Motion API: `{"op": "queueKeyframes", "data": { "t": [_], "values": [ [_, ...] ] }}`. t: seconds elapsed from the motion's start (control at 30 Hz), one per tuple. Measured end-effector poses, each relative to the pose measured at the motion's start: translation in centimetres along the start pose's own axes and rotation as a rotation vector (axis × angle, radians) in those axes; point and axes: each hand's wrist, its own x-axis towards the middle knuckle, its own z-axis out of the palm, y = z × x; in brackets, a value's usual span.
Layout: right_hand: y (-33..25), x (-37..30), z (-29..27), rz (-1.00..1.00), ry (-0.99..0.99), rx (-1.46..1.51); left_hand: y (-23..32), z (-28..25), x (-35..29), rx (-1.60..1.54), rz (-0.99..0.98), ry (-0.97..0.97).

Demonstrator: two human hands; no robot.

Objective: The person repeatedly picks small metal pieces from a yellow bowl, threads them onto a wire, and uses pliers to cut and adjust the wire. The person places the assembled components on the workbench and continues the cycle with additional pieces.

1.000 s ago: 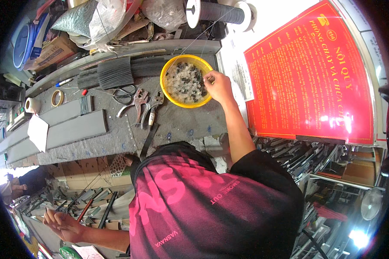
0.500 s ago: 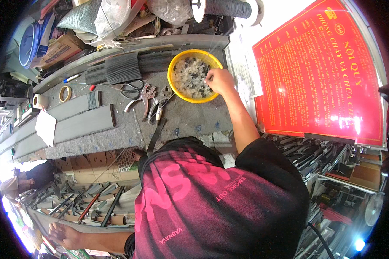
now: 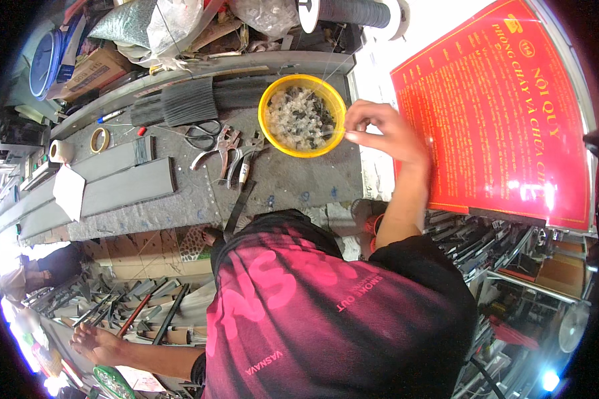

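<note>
At the lower left, our left hand (image 3: 94, 344) hangs well apart from the bench (image 3: 279, 173), fingers loosely curled; whether it holds anything we cannot tell. Further right, black-handled scissors (image 3: 203, 141) and metal pliers (image 3: 225, 143) lie on the bench. Next stands the yellow plastic basket (image 3: 303, 155), heaped with small clear and black pieces (image 3: 303, 118). Half a second ago our right hand (image 3: 391, 136) reached over those pieces; now it has drawn out rightward, clear of them, thumb and fingertips bunched just beside the rim. Whether they pinch a piece, we cannot tell.
</note>
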Motion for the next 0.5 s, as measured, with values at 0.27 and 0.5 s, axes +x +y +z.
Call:
{"op": "queueKeyframes", "data": {
  "t": [0.27,0.5],
  "values": [
    [-7.9,-2.4,-0.6,-0.814,-0.144,0.761,0.7,3.0,2.4,0.851,0.513,-0.169],
    [-9.0,2.1,11.2,-0.33,-0.26,0.41,-10.4,15.6,-12.9,0.291,-0.189,-0.481]
  ]
}}
